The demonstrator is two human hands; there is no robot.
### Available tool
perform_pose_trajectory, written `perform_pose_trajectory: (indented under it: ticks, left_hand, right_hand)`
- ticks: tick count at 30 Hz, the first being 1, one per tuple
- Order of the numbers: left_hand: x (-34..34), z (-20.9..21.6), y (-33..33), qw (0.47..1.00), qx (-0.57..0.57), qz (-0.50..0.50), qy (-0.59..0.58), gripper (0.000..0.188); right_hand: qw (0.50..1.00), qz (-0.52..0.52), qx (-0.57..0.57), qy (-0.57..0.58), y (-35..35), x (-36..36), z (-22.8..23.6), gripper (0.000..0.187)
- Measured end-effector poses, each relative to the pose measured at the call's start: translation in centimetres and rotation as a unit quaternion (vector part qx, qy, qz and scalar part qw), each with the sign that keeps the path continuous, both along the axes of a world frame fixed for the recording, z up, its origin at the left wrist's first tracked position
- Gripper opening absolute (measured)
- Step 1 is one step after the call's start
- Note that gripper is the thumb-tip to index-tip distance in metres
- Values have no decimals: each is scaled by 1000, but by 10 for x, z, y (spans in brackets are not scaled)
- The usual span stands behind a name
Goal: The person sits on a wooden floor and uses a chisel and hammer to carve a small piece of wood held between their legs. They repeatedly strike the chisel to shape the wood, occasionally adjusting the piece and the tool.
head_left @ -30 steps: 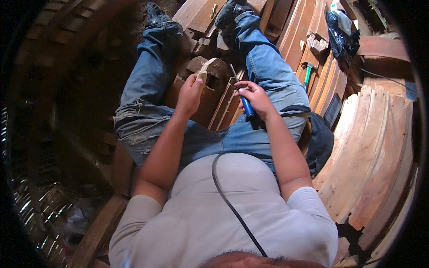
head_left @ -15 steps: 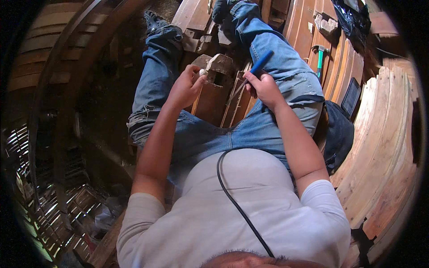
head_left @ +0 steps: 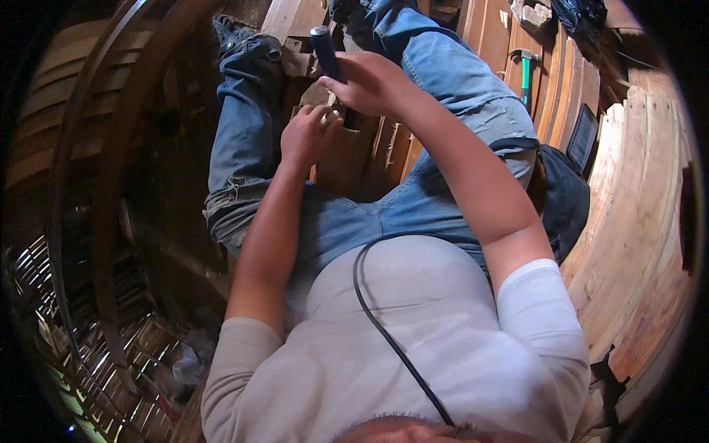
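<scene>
My right hand (head_left: 369, 85) is closed round a blue-handled tool (head_left: 323, 53), its handle standing up and leaning a little left. The slim metal blade is hidden behind the hand, so I cannot tell whether it is a file or another hand tool. Just below and left of it, my left hand (head_left: 304, 136) pinches a small whitish piece (head_left: 330, 117) in curled fingers. Both hands are close together over a notched wooden block (head_left: 316, 96) between my legs. Whether the blade touches the whitish piece does not show.
Long wooden boards (head_left: 561, 111) lie right of my legs, with a green-handled hammer (head_left: 525, 74) on them. Pale planks (head_left: 628, 192) stretch along the far right. A dark flat device (head_left: 582, 136) lies beside dark cloth (head_left: 565, 196). A black cable (head_left: 380, 325) runs down my shirt.
My right hand has swung left and away from me, from over the right thigh to just above the left hand. The tool's handle now points upward. My left hand has barely moved.
</scene>
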State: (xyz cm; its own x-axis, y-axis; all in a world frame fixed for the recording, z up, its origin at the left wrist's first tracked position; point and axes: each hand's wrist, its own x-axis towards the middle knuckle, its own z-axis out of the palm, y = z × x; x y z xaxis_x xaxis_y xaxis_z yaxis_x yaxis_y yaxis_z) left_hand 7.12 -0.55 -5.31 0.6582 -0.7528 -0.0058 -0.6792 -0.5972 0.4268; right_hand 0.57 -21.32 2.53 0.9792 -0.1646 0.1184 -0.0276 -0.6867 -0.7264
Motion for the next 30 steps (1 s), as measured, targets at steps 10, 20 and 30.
perform_pose_trajectory:
  ticks: [10, 20, 30]
  left_hand:
    - [7, -3, -1, 999, 3, 13, -32, 31]
    - [4, 2, -4, 998, 15, -20, -50, 30]
    - [2, -3, -3, 997, 18, -33, -64, 29]
  right_hand:
    - [993, 69, -86, 36, 12, 39, -7, 28]
    - [991, 92, -84, 45, 18, 47, -15, 24]
    - [992, 104, -66, 28, 7, 28, -16, 29]
